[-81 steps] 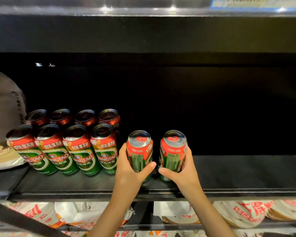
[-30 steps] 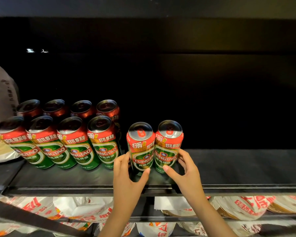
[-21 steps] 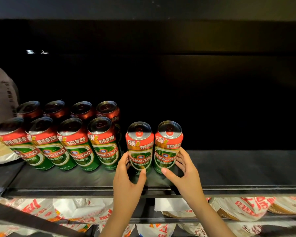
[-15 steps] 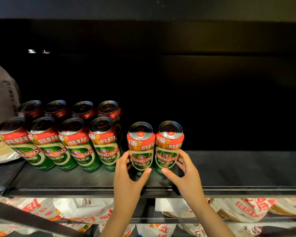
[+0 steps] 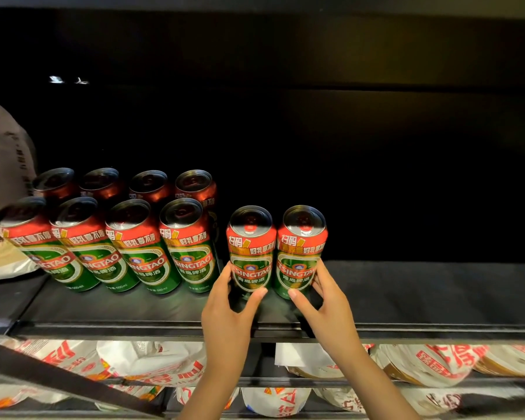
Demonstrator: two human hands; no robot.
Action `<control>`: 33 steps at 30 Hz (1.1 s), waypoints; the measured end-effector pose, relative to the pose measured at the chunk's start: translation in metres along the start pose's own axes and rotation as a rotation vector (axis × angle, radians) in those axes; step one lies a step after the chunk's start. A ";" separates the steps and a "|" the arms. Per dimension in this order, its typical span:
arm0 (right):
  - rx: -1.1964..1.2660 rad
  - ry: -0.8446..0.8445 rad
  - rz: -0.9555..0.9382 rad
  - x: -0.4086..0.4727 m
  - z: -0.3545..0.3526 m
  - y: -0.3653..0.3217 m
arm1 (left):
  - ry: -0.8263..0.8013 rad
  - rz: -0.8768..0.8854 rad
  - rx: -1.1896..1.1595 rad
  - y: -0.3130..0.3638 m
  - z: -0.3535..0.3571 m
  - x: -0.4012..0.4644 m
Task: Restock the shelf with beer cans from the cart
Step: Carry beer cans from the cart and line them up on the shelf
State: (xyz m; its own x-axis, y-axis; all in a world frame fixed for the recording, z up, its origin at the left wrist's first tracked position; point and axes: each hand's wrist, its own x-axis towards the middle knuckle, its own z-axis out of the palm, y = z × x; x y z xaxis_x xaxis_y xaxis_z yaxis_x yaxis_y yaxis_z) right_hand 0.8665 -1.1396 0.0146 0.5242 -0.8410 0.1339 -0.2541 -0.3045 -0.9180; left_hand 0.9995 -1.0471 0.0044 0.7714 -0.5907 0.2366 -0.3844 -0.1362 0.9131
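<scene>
**Two cans held upright on the shelf**

Two beer cans stand side by side, touching, on the dark shelf (image 5: 422, 292). The left hand (image 5: 228, 313) grips the left can (image 5: 250, 253) low down; the right hand (image 5: 328, 304) grips the right can (image 5: 300, 250) likewise. Eight stocked cans (image 5: 134, 237) stand in two rows just left. Printed bags (image 5: 437, 362) lie on the lower shelf.

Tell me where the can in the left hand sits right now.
In the head view, the left-hand can stands upright near the shelf front, centre, touching the right-hand can and slightly apart from the front row of four cans.
</scene>
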 end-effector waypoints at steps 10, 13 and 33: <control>-0.079 0.034 -0.041 0.000 0.002 0.001 | 0.023 0.015 0.038 0.001 0.001 0.000; -0.085 0.064 -0.026 0.000 0.002 0.001 | 0.032 0.006 0.034 0.002 0.002 0.001; 0.005 0.082 0.055 0.007 0.009 0.003 | 0.176 0.020 0.135 0.002 0.017 0.003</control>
State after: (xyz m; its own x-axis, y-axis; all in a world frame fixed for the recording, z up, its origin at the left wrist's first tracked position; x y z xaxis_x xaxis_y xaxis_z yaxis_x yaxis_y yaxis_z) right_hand 0.8769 -1.1427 0.0093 0.4413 -0.8902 0.1130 -0.2768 -0.2548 -0.9265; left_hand 0.9924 -1.0628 0.0016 0.8350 -0.4480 0.3195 -0.4560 -0.2383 0.8575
